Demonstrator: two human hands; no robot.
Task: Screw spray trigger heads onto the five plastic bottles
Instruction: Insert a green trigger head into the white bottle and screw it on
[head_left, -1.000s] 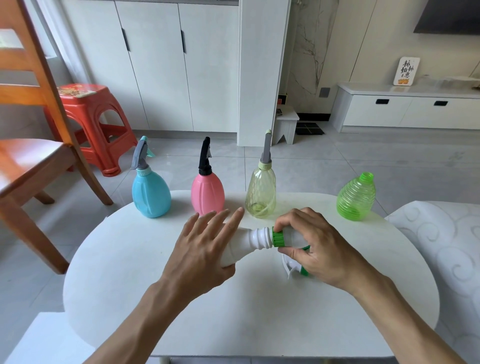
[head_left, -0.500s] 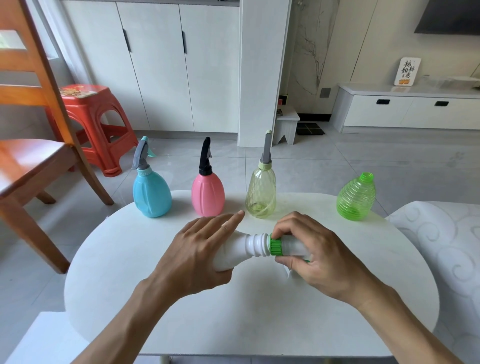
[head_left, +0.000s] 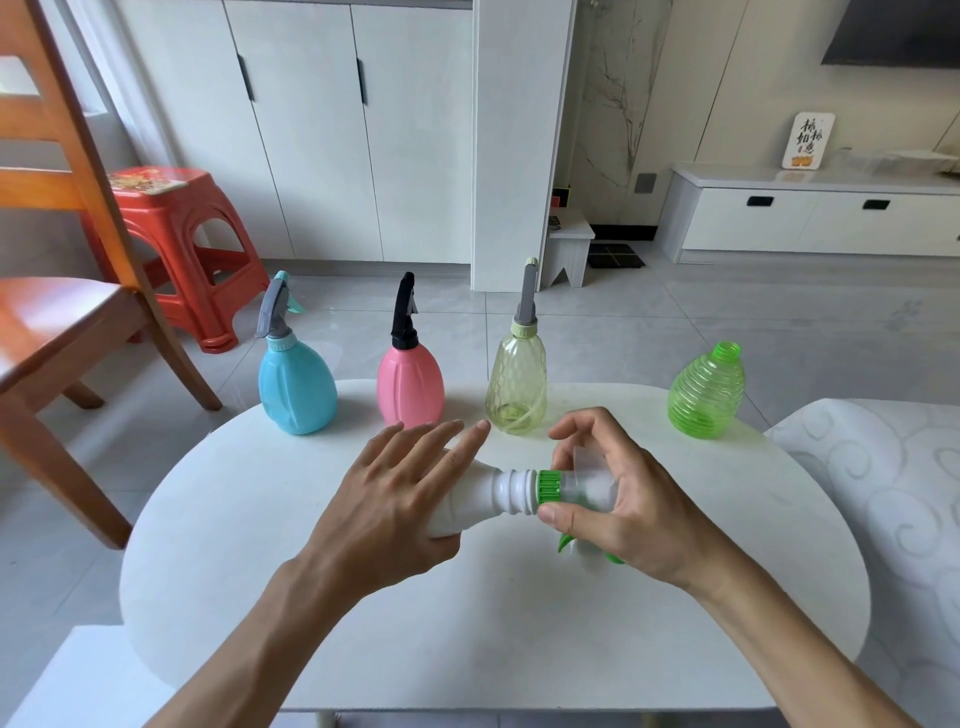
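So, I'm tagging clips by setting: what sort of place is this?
Probably a home living room: a low TV cabinet, white cupboards, a red plastic stool and a wooden chair surround the small white table.

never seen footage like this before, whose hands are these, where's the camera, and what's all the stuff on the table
There is no machine here. One camera sits on a person's head and looks forward and down, so both arms reach in from the bottom.

On the white table stand four bottles: a blue bottle, a pink bottle and a pale yellow bottle, each with a spray head on, and a green bottle whose neck is open.

The left hand holds a white bottle lying on its side. The right hand grips a spray head at that bottle's neck, by its green collar.
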